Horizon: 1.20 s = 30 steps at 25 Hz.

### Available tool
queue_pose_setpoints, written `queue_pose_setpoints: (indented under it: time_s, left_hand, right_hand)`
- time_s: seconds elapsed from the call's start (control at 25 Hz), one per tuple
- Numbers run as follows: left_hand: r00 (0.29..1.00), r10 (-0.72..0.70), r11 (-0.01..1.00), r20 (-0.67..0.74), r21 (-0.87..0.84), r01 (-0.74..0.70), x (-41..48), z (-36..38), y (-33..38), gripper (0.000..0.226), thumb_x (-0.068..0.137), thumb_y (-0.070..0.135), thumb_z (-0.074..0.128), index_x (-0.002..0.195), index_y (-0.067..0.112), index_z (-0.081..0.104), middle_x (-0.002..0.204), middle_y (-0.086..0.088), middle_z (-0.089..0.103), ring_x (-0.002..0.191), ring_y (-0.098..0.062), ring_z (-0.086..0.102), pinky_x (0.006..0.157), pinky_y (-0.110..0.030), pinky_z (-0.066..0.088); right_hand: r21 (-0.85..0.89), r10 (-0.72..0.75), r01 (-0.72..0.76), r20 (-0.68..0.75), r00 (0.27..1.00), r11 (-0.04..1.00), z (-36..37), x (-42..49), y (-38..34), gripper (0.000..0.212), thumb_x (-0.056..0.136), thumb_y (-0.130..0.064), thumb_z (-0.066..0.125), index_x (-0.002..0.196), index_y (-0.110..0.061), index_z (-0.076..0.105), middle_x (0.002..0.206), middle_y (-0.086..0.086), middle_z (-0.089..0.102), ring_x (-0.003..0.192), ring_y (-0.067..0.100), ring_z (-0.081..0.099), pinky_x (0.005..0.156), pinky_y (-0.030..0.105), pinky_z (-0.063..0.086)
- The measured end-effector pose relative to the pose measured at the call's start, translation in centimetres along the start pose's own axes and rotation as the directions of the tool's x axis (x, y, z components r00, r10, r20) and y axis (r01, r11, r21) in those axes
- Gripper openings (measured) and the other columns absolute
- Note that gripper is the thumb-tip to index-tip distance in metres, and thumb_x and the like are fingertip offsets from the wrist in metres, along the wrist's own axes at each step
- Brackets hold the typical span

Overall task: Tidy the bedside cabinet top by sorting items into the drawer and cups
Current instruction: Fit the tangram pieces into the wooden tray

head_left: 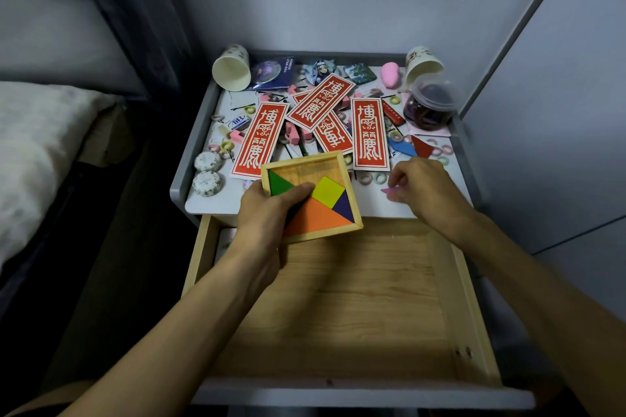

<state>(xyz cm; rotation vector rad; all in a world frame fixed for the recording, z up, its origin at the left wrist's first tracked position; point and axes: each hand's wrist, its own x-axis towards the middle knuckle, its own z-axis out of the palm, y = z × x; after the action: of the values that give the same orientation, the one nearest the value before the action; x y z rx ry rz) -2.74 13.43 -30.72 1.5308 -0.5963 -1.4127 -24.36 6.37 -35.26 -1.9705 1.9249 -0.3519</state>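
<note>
Red cards (369, 134) w/ white script, wood-tone tray (303, 162), green, yellow, orange, purple pcs (328, 192), cream cups (231, 73), pink tile (389, 191)

Drawer (355, 298) is pulled out before the worktop (372, 208). Left cup (232, 71) and right cup (421, 64) are tipped over at the rear corners. Jar (430, 105) is set just before the right cup. Cards (369, 132) are overlapped mid-worktop. Puzzle tray (301, 162) is held by the left hand (267, 210) over the front edge. Flat piece (388, 191) is pinched by the right hand (423, 186) to its right. Bed (40, 132) is left.
</note>
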Motion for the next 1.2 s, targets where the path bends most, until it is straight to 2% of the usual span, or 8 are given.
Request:
queue_pose_setpoints:
  time_s: [0.16,0.32,0.52,0.64,0.72,0.8,1.0,1.2]
  left_hand:
    - [1.0,0.003,1.0,-0.011,0.014,-0.003,0.0,0.0,0.0,0.032,0.084,0.015,0.073,0.113,0.014,0.061,0.089,-0.002,0.071,0.049,-0.003,0.064,0.034,-0.013,0.04]
    - [1.0,-0.01,0.999,-0.019,0.034,0.011,0.0,0.1,0.1,0.035,0.084,0.018,0.073,0.116,0.016,0.06,0.091,-0.001,0.07,0.063,-0.008,0.063,0.033,-0.012,0.039]
    - [1.0,-0.009,1.0,-0.012,0.019,0.01,0.2,0.1,0.0,0.036,0.083,0.016,0.074,0.117,0.014,0.061,0.093,-0.002,0.072,0.052,-0.004,0.064,0.033,-0.014,0.04]
    - [1.0,0.001,1.0,-0.001,0.007,-0.001,0.3,0.0,0.1,0.034,0.084,0.015,0.072,0.116,0.014,0.061,0.094,-0.004,0.072,0.05,-0.002,0.065,0.033,-0.013,0.04]
    - [1.0,0.009,1.0,0.013,0.008,-0.01,0.4,0.0,0.2,0.035,0.084,0.015,0.072,0.117,0.014,0.061,0.098,-0.006,0.073,0.058,-0.006,0.067,0.036,-0.013,0.042]
    - [1.0,0.012,1.0,0.019,0.01,-0.012,0.6,0.1,0.1,0.035,0.084,0.015,0.073,0.117,0.014,0.062,0.101,-0.006,0.073,0.067,-0.01,0.067,0.038,-0.013,0.044]
    - [0.999,0.017,1.0,0.032,0.004,-0.017,1.1,0.1,-0.2,0.034,0.083,0.015,0.073,0.116,0.014,0.062,0.1,-0.006,0.074,0.073,-0.013,0.07,0.046,-0.017,0.049]
    - [0.999,0.011,1.0,0.039,0.001,-0.011,1.2,0.0,-0.3,0.033,0.082,0.014,0.074,0.113,0.014,0.063,0.099,-0.007,0.074,0.076,-0.018,0.07,0.045,-0.017,0.048]
  right_hand:
    - [-0.037,-0.019,0.02,0.016,1.0,0.999,0.1,0.0,0.2,0.021,0.08,-0.018,0.078,0.097,-0.01,0.07,0.102,0.008,0.068,0.087,0.017,0.061,0.074,0.029,0.049]
    - [-0.059,-0.012,0.013,0.016,1.0,0.998,-0.2,-0.3,0.3,0.022,0.081,-0.022,0.077,0.098,-0.013,0.066,0.095,0.005,0.068,0.086,0.019,0.063,0.075,0.034,0.052]
    - [-0.04,-0.002,0.004,0.049,0.999,0.999,-0.5,-0.1,0.3,0.014,0.087,-0.024,0.071,0.098,-0.016,0.067,0.091,0.0,0.067,0.082,0.015,0.061,0.075,0.033,0.051]
    - [0.1,0.037,-0.028,-0.092,0.995,0.995,-1.5,1.3,1.3,0.012,0.088,-0.022,0.07,0.098,-0.017,0.066,0.086,-0.001,0.065,0.076,0.011,0.059,0.071,0.031,0.048]
    - [0.174,0.089,-0.054,-0.201,0.975,0.983,-1.9,2.8,2.0,0.019,0.087,-0.02,0.071,0.105,-0.016,0.065,0.089,0.001,0.067,0.074,0.012,0.062,0.064,0.024,0.046]
    - [0.22,0.127,-0.081,-0.202,0.971,0.972,-1.8,4.2,2.2,0.023,0.089,-0.019,0.069,0.111,-0.016,0.064,0.094,0.004,0.067,0.07,0.014,0.065,0.056,0.02,0.045]
    - [0.062,0.155,-0.148,-0.125,0.98,0.987,-1.5,6.2,1.8,0.015,0.087,-0.021,0.071,0.099,-0.013,0.068,0.086,0.006,0.068,0.068,0.02,0.067,0.074,0.043,0.059]
    - [-0.063,0.145,-0.153,-0.124,0.982,0.986,-1.8,5.6,0.7,0.014,0.088,-0.026,0.069,0.085,-0.013,0.068,0.08,0.006,0.07,0.068,0.02,0.067,0.072,0.039,0.057]
